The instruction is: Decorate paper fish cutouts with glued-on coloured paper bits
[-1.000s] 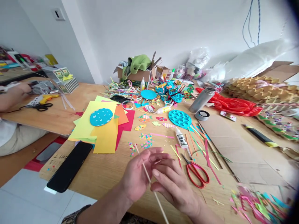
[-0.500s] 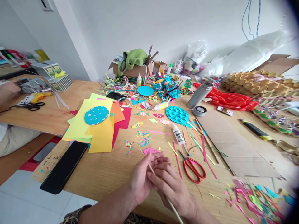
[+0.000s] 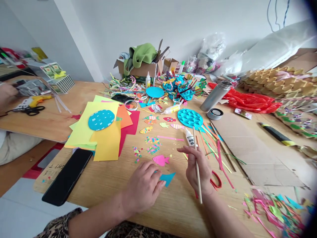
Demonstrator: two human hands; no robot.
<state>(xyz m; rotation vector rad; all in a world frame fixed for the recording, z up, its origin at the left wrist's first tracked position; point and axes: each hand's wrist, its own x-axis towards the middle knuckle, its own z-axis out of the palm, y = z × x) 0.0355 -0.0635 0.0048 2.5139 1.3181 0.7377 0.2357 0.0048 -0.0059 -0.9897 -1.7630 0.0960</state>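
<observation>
My left hand [image 3: 145, 185] is low over the table with its fingers curled around a small blue paper piece [image 3: 169, 178]; part of the paper is hidden under the fingers. In my right hand [image 3: 198, 168] a thin pale wooden stick [image 3: 198, 178] stands nearly upright, gripped by thumb and fingers. A pink paper fish [image 3: 160, 160] lies just beyond my left hand. Behind my right hand are a white glue bottle [image 3: 189, 137] and red-handled scissors [image 3: 216, 180], partly covered. Blue scalloped paper disc [image 3: 190, 118] rests farther back.
Coloured paper sheets [image 3: 106, 145] and a black phone [image 3: 66, 177] lie on the left. Small paper fish [image 3: 146, 130] and confetti [image 3: 153, 148] are in the middle. A steel flask [image 3: 215, 96], cardboard [image 3: 257, 155] and paper scraps [image 3: 274, 211] occupy the right. Another person's hand [image 3: 7, 92] is far left.
My hands, close together around the stick before, have separated. The right moved right and up with the stick raised; the left is lower-left, on blue paper that now shows.
</observation>
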